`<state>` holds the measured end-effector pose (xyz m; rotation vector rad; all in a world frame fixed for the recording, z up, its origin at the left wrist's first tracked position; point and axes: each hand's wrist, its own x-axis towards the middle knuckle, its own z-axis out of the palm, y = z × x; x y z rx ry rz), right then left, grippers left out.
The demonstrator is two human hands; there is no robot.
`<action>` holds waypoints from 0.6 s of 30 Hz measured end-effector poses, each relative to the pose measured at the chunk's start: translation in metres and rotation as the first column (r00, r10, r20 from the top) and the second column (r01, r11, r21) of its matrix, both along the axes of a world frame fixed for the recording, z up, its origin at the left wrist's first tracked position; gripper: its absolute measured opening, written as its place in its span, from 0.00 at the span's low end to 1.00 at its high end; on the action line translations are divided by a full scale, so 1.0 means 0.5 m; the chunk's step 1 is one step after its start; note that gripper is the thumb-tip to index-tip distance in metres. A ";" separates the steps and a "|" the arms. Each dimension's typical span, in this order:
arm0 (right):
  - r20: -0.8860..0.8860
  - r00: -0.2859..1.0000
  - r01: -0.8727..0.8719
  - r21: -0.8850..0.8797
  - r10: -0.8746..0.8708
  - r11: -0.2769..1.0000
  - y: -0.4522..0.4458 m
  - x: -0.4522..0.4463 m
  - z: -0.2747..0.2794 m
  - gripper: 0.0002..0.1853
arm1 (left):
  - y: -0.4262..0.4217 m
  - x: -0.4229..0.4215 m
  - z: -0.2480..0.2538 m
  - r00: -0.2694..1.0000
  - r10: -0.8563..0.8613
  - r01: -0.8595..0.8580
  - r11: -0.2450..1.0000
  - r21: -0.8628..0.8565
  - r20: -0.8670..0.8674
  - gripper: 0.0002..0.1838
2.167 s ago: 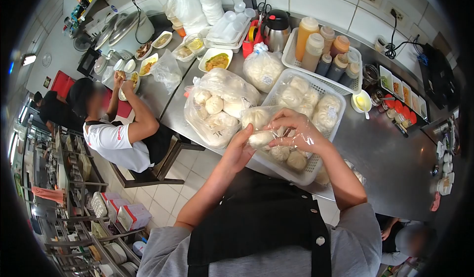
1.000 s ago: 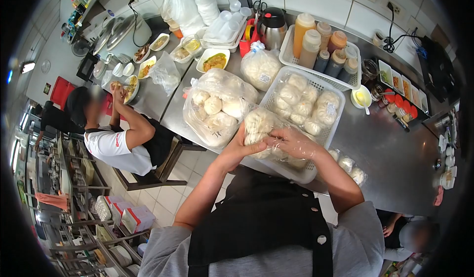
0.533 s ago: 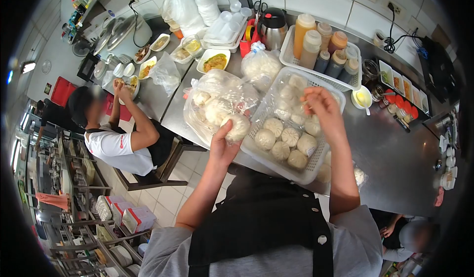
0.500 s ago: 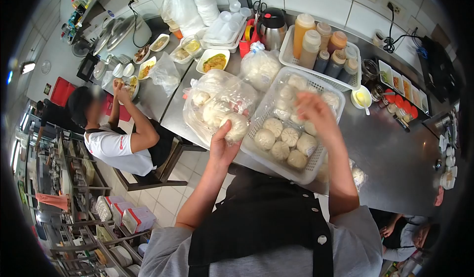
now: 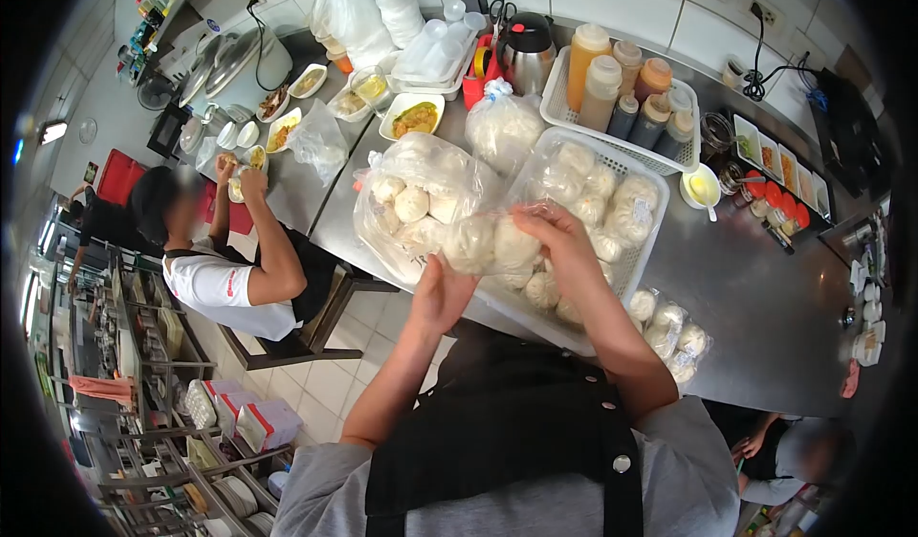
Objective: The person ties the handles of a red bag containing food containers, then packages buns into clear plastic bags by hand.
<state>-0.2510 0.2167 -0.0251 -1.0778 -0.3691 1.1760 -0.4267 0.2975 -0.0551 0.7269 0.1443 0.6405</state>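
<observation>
Between my two hands is a clear plastic pack of white steamed buns [image 5: 483, 242], held above the counter at the near edge of the white basket. My left hand [image 5: 443, 296] supports its left end from below, thumb up against it. My right hand [image 5: 559, 241] pinches the plastic at the other end. Left of the pack lies a large open plastic bag of buns [image 5: 421, 175]. The white basket [image 5: 660, 193] beneath my right hand and forearm holds several more wrapped buns, some hidden by my arm.
Wrapped buns [image 5: 669, 331] lie right of my right forearm. A tied bag [image 5: 502, 131], a thermos [image 5: 529, 54] and a tray of sauce bottles [image 5: 602, 87] stand behind. At left, a seated co-worker [image 5: 239, 279] handles food.
My right hand has come left and down from over the basket to the pack's end. The pack, earlier in my left hand over the large bag, now stretches between both hands.
</observation>
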 end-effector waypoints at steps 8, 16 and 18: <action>0.466 0.885 -0.030 0.028 0.014 0.999 0.002 0.025 -0.004 0.12 | 0.019 0.001 0.024 0.944 -0.045 0.120 0.970 0.212 -0.328 0.38; 0.340 0.940 0.020 -0.009 -0.016 1.000 0.004 0.013 -0.044 0.13 | 0.010 0.029 -0.004 0.853 0.226 -0.170 0.972 0.160 -0.471 0.14; 0.368 0.930 0.014 0.005 -0.014 1.000 0.004 0.014 -0.051 0.11 | 0.008 0.029 -0.002 0.845 0.250 -0.199 0.967 0.157 -0.472 0.12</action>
